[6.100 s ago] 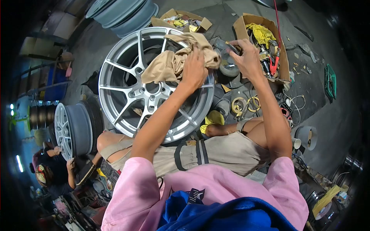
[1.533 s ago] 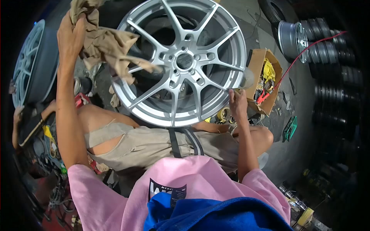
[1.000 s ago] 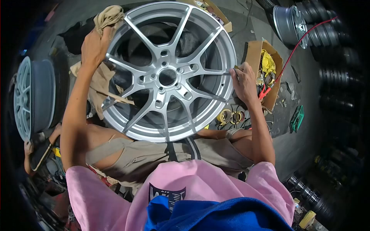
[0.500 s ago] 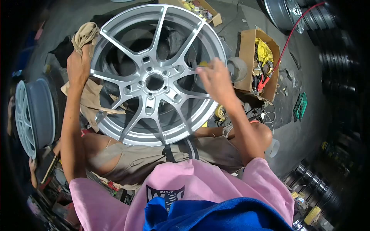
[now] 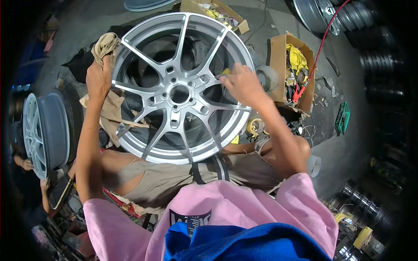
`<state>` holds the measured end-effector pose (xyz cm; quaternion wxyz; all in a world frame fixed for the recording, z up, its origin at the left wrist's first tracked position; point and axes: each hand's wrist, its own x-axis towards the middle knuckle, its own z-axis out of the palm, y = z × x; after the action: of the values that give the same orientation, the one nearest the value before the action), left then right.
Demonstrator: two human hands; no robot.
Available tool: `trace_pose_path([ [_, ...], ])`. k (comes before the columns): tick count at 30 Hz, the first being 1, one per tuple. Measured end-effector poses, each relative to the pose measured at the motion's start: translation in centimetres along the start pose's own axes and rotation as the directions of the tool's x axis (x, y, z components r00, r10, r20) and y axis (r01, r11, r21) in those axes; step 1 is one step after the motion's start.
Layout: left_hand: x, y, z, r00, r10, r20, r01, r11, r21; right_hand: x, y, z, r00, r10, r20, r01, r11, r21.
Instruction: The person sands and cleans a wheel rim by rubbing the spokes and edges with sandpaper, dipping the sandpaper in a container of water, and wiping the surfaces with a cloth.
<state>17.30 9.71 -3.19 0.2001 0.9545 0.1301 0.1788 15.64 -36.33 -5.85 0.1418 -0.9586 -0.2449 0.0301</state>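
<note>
Dimly lit grey floor (image 5: 346, 152) surrounds the wheel (image 5: 183, 81), with a box (image 5: 278, 69) to its right and rims (image 5: 355, 18) stacked beyond. The left hand (image 5: 99, 80) clutches cloth (image 5: 111, 108) at its left edge; the blurred right hand (image 5: 244, 85) bends over its right, grip unclear. Before the lap (image 5: 170, 178), its spoked face and central axis point upward.

The silver wheel (image 5: 179, 109) was finished in smooth metal with a satin sheen, brighter glints being thrown back from its spokes, while a flatter, matt grey was shown by the barrel of the second wheel (image 5: 57, 126). Soft, matt, creased fabric was seen in the tan cloth (image 5: 112, 108) and the pink shirt (image 5: 261, 213). The box (image 5: 277, 66) was made of dull brown cardboard, and a dark, glossy metal surface was presented by the stacked rims (image 5: 360, 198).
</note>
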Motion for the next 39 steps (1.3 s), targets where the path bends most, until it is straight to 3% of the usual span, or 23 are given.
trace_pose_path([
  [1,-0.1,0.4,-0.2,1.000,0.001,0.016,-0.002,1.000,0.014,-0.4,1.4,-0.6,1.000,0.003,0.000,-0.003,1.000,0.002],
  [3,-0.4,0.8,-0.4,0.999,-0.020,0.046,0.020,1.000,0.015,-1.1,3.5,-2.2,0.993,0.115,0.014,-0.108,0.962,-0.250],
  [5,-0.1,1.0,-0.4,0.999,-0.039,0.036,0.038,0.999,0.038,-0.6,3.1,-2.3,0.984,0.169,0.048,-0.150,0.950,-0.275],
  [8,-0.3,1.3,-0.4,1.000,-0.019,0.015,0.018,0.999,0.038,0.6,0.4,1.2,1.000,0.023,0.007,-0.023,0.999,-0.045],
  [12,-0.1,0.4,-0.2,0.999,0.030,0.023,-0.031,0.999,0.032,-1.0,-1.0,-0.3,0.991,0.018,-0.134,0.005,0.986,0.168],
  [17,0.0,0.3,0.0,0.999,-0.017,0.031,0.015,0.997,0.076,-0.4,-2.3,2.4,0.946,0.068,-0.317,-0.018,0.987,0.158],
  [20,0.0,0.5,-0.2,1.000,0.010,0.028,-0.012,0.996,0.089,1.3,-4.9,3.8,0.907,0.209,-0.367,-0.055,0.921,0.387],
  [28,-0.1,-0.1,0.2,0.998,0.041,0.042,-0.044,0.995,0.087,-0.9,-3.5,1.9,0.947,0.116,-0.300,-0.045,0.971,0.234],
  [31,-0.1,0.1,-0.1,0.998,0.057,0.029,-0.060,0.991,0.117,2.1,-3.7,3.2,0.936,0.178,-0.305,-0.082,0.949,0.305],
  [35,0.5,-0.4,0.2,0.996,0.036,0.086,-0.046,0.992,0.114,-0.8,-2.4,2.8,0.935,0.076,-0.348,0.000,0.977,0.213],
  [39,0.2,-0.4,0.3,0.997,0.029,0.069,-0.039,0.989,0.146,1.1,-3.6,4.0,0.927,0.142,-0.348,-0.055,0.967,0.248],
])
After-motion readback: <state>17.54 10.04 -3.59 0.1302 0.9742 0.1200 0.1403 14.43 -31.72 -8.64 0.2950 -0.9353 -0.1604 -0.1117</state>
